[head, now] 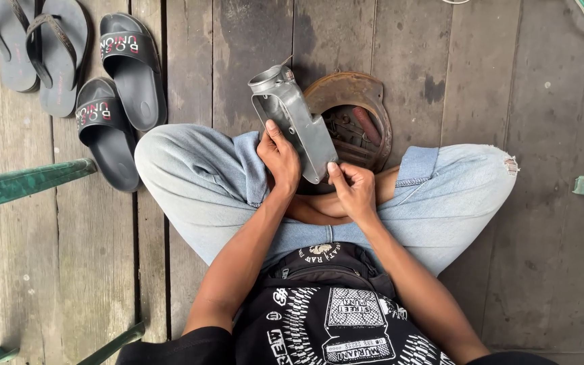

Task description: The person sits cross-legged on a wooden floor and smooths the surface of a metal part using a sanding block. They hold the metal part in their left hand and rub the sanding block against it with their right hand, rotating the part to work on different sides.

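head view: one grey metal housing (292,118) is held above the crossed legs, long axis tilted up and to the left. left hand (280,159) grips its left edge; right hand (353,186) pinches its lower end, equally near. one rusty ring part (363,101) lies behind; four sandals (113,128) rest left.

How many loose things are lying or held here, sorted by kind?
Grey flip-flop sandals: 2
Black slide sandals: 2
Grey metal housing part, held in both hands, left hand and right hand: 1
Rusty round metal disc on the wooden floor: 1
Total: 6
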